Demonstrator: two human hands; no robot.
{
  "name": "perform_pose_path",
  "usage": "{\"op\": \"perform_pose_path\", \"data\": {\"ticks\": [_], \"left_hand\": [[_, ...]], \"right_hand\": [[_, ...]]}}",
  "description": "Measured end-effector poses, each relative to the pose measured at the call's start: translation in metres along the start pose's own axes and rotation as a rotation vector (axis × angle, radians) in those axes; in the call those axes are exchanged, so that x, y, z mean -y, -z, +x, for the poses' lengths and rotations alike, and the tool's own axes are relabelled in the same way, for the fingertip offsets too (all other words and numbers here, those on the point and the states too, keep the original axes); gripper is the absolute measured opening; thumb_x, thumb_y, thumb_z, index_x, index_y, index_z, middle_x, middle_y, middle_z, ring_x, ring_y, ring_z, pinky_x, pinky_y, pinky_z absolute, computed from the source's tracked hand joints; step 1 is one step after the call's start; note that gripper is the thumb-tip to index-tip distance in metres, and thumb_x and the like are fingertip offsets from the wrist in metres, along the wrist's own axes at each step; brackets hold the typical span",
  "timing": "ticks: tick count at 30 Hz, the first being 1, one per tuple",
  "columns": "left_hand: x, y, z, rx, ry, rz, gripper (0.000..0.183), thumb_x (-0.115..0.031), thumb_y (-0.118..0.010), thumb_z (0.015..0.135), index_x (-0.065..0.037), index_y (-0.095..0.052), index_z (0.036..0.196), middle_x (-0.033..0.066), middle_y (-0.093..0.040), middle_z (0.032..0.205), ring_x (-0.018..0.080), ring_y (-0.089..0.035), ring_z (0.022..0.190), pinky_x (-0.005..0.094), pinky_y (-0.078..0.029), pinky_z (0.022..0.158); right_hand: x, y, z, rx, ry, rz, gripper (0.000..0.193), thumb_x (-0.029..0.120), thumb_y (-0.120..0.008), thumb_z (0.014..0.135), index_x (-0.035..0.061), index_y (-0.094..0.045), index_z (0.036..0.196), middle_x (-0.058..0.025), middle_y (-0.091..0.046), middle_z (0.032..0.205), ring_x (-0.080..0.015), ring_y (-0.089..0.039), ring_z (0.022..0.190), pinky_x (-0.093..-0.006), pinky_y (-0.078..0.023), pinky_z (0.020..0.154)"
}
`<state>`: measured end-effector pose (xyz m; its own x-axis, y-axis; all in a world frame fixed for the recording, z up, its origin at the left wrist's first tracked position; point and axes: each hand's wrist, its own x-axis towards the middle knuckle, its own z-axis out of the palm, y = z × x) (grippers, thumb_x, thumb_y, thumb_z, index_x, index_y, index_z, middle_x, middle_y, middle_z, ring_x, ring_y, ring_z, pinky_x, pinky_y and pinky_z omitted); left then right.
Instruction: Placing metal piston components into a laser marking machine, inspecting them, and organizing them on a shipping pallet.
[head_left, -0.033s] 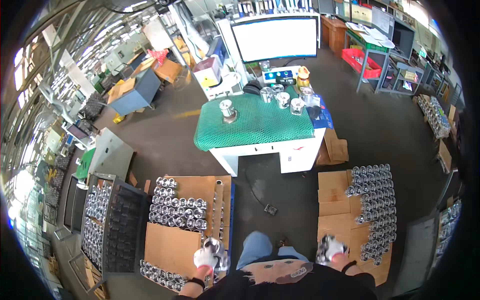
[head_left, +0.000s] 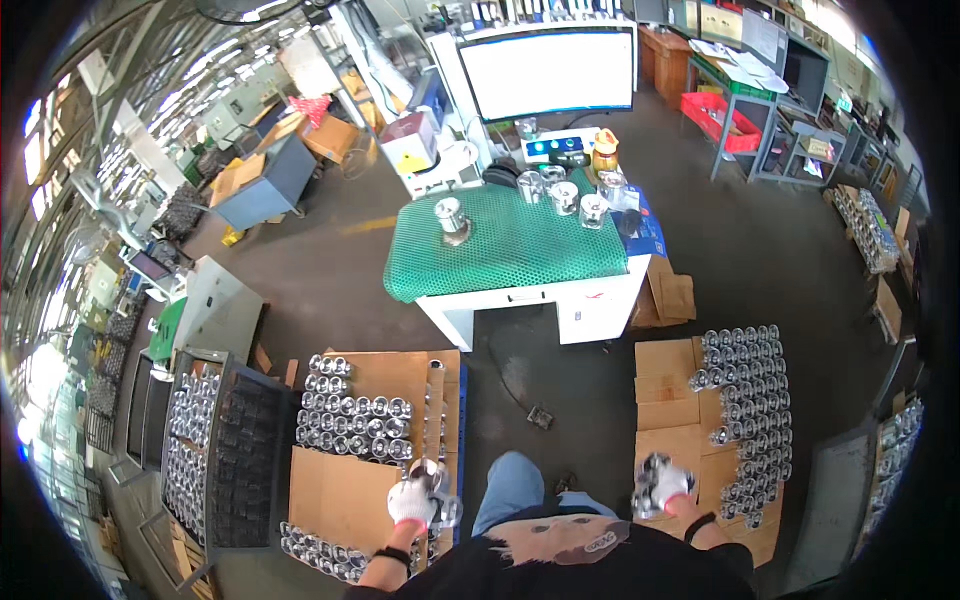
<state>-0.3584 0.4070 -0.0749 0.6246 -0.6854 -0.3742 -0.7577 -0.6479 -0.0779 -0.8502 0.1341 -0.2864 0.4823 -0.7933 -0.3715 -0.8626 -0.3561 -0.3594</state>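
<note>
My left hand, in a white glove, is closed around a shiny metal piston at the right edge of the left cardboard-covered pallet. Another metal piece shows beside that glove; whether it is held too I cannot tell. Over the inner edge of the right cardboard, my gloved right hand grips a metal piston, its fingers partly hidden. Rows of pistons stand on the left cardboard, and tight rows of pistons fill the outer side of the right cardboard.
Ahead stands a white desk with a green mat, several pistons and a bright monitor. A cable with a small box lies on the floor between the pallets. A dark metal crate borders the left pallet; a grey panel is at right.
Both gloved hands have shifted very slightly forward, with the pistons still in them. The view has moved a little; the rows of pistons look the same.
</note>
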Motion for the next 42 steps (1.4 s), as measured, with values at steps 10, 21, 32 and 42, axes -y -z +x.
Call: {"op": "perform_pose_path", "data": {"ticks": [10,21,32,42], "left_hand": [[-0.166,0.24,0.328,-0.051,-0.355,-0.154,0.038,-0.03,-0.067,0.075,-0.023,-0.063,0.113,0.0139,-0.066,0.099,0.0315,-0.062,0.099,0.0446,-0.051,0.082],[-0.273,0.305,0.566,-0.243,-0.71,-0.007,0.016,-0.02,-0.058,0.081,-0.017,-0.065,0.095,0.0122,-0.067,0.08,0.0318,-0.067,0.082,0.0454,-0.051,0.066],[-0.274,0.317,0.638,-0.211,-0.736,0.075,0.028,-0.025,-0.07,0.073,-0.017,-0.065,0.1,0.0134,-0.066,0.091,0.033,-0.065,0.081,0.0446,-0.051,0.069],[-0.274,0.337,0.528,-0.455,-0.871,-0.159,0.044,-0.013,-0.068,0.075,-0.008,-0.054,0.116,0.0213,-0.058,0.108,0.0402,-0.058,0.093,0.0488,-0.047,0.077]], "right_hand": [[0.254,0.273,0.243,-0.189,0.0,0.131,0.041,0.011,-0.059,0.072,0.006,-0.059,0.113,-0.0181,-0.057,0.117,-0.0384,-0.054,0.108,-0.0427,-0.044,0.094],[0.385,0.328,0.457,-0.408,-0.108,0.12,0.026,0.007,-0.06,0.072,0.0076,-0.058,0.098,-0.016,-0.058,0.102,-0.0349,-0.06,0.092,-0.0441,-0.049,0.08],[0.42,0.326,0.541,-0.551,-0.212,0.105,0.02,0.008,-0.059,0.071,0.006,-0.06,0.091,-0.0151,-0.059,0.092,-0.0334,-0.062,0.08,-0.0429,-0.052,0.068],[0.348,0.369,0.433,-0.662,0.115,0.26,0.045,0.013,-0.067,0.067,0.0049,-0.053,0.108,-0.0144,-0.056,0.111,-0.0315,-0.059,0.097,-0.0404,-0.051,0.081]]}}
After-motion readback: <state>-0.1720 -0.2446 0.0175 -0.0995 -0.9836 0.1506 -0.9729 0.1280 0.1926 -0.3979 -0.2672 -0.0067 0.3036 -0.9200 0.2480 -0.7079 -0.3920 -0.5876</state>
